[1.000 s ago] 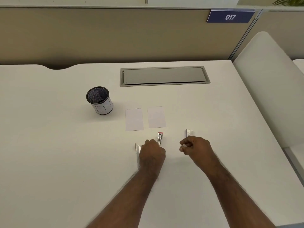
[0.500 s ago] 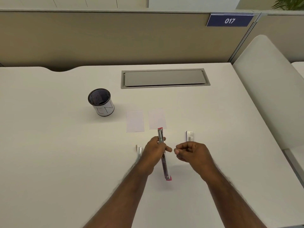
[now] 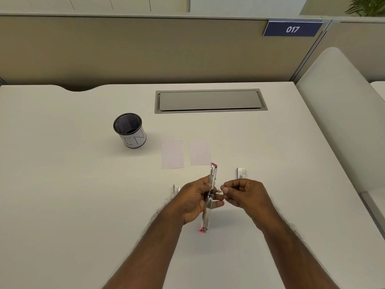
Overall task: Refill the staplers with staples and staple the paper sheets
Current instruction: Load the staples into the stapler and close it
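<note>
Cubicle partitions back a white desk [image 3: 62, 184] where the left hand [image 3: 195, 200] grips a pink-tipped stapler [image 3: 209, 197], swung open and lifted off the surface. The right hand [image 3: 242, 193] pinches something small beside its hinge; whether that is staples I cannot tell. The staple box [image 3: 241, 173], two paper sheets [image 3: 172, 154] and a second stapler [image 3: 176, 188] lie nearby. Loading probably goes best with the open channel held level and steady, the strip seated legs-down.
</note>
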Available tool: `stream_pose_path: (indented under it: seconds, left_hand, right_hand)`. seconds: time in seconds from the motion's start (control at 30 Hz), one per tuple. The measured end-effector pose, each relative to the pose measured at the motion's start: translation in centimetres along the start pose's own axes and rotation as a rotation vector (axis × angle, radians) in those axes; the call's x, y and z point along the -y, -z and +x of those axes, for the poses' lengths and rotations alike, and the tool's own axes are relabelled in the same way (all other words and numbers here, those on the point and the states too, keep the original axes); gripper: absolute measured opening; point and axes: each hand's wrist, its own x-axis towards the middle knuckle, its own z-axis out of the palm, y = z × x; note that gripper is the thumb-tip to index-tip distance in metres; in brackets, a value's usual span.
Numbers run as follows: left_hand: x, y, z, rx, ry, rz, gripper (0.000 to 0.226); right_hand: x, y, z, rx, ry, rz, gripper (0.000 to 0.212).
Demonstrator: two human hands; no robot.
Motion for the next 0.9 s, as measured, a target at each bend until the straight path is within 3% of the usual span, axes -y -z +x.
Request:
stream_pose_path:
  seconds: [0.3,0.57,0.9]
  left_hand:
    - [-0.3,0.0,-0.3,0.118,-0.062,-0.143,0.037]
    - [0.0,0.2,-0.2,0.089,-0.093,-0.186,0.030]
    - [-0.2,-0.3,-0.8,0.148,-0.085,-0.132,0.031]
  right_hand:
    - [1.7,-0.2,0.1,-0.015,0.095,-0.052,0.015]
    - [2.9,-0.7,-0.4,-0.049,0.380,-0.530,0.021]
    - [4.3,-0.9,-0.4,0.009,0.426,-0.815,0.005]
